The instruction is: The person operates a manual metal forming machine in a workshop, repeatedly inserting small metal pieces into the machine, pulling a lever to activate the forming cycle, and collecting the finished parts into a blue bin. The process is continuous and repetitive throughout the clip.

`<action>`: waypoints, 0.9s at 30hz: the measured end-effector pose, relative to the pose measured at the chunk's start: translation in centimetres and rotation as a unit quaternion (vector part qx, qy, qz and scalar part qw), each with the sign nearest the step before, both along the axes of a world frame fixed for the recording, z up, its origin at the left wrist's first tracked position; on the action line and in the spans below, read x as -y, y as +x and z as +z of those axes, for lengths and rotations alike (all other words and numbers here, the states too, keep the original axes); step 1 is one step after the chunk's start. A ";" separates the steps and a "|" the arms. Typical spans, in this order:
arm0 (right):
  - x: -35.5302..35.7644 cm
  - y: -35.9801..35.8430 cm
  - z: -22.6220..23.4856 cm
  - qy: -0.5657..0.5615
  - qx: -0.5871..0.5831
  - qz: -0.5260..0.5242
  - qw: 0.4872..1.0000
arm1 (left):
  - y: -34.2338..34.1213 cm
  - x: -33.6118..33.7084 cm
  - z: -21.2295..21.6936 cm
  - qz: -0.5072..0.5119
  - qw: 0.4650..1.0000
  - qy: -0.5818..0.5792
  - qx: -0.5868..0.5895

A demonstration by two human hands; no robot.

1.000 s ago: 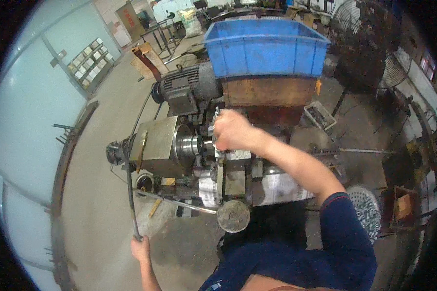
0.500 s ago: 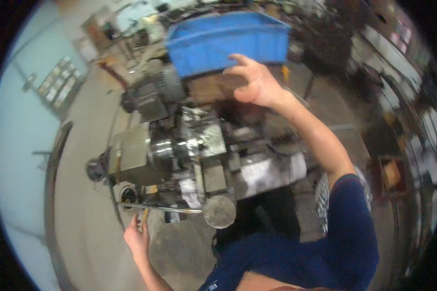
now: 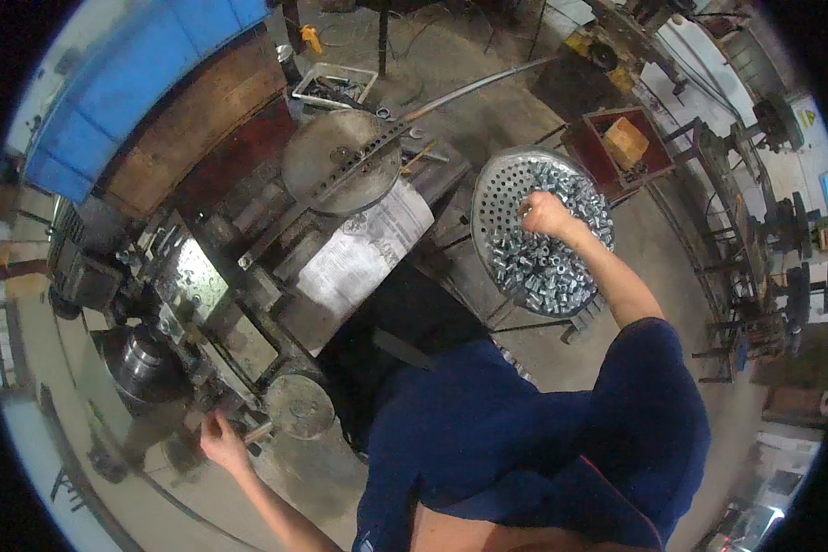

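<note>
1. Head view: right hand (image 3: 545, 213) reaches out to the right, over a round perforated metal tray (image 3: 501, 189). Fingers curled down into the heap; whether they have hold of a piece cannot be told.
2. Small silvery metal sleeves (image 3: 547, 262), many, heaped loose in the tray, mostly on its right and near part, directly under and around the right hand.
3. Left hand (image 3: 221, 443), low at the near left, fingers closed around a short lever handle (image 3: 256, 432) on the machine.
4. Round handwheel (image 3: 299, 406), grey, just right of that handle.
5. Lathe-type machine (image 3: 202, 285), dark and oily, running from near left toward the middle; cylindrical chuck (image 3: 138, 359) at its left end.
6. Round metal disc (image 3: 336, 166) with a drilled bar across it, far of the machine's middle.
7. Sheet of printed paper (image 3: 363, 253), lying on the machine, just near the disc.
8. Blue plastic crate (image 3: 120, 87), far left, on a wooden bench (image 3: 193, 129).
9. Red-brown box (image 3: 616, 147) holding a wooden block, on the floor, far of the tray.
10. Person's dark blue shirt (image 3: 543, 432), near centre.
</note>
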State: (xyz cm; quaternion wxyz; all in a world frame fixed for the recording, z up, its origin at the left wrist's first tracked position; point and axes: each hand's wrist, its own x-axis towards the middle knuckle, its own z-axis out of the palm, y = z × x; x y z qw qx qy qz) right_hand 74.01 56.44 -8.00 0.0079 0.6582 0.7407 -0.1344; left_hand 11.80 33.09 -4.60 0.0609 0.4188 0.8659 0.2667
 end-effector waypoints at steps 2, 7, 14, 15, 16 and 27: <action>1.2 -1.5 -0.3 -0.014 -0.072 -0.016 0.997 | 0.2 0.3 0.0 0.013 1.000 0.027 0.002; 1.9 -6.4 -1.0 -0.121 -0.036 -0.030 0.992 | 0.0 0.1 -0.3 0.012 0.999 0.042 -0.003; 3.0 -8.2 -1.7 -0.031 0.054 0.069 0.996 | 0.7 0.6 0.3 0.050 0.998 0.040 -0.009; 3.3 -7.2 -2.9 -0.019 0.044 0.077 0.996 | 0.7 -0.2 0.2 0.052 0.997 0.050 0.010; 3.6 -7.0 -3.3 -0.008 0.040 0.066 0.997 | 0.8 -0.3 0.3 0.063 0.996 0.060 0.025; 1.2 -8.1 9.3 -0.105 -0.647 -0.029 0.754 | 1.1 1.0 1.2 0.060 0.994 0.056 -0.068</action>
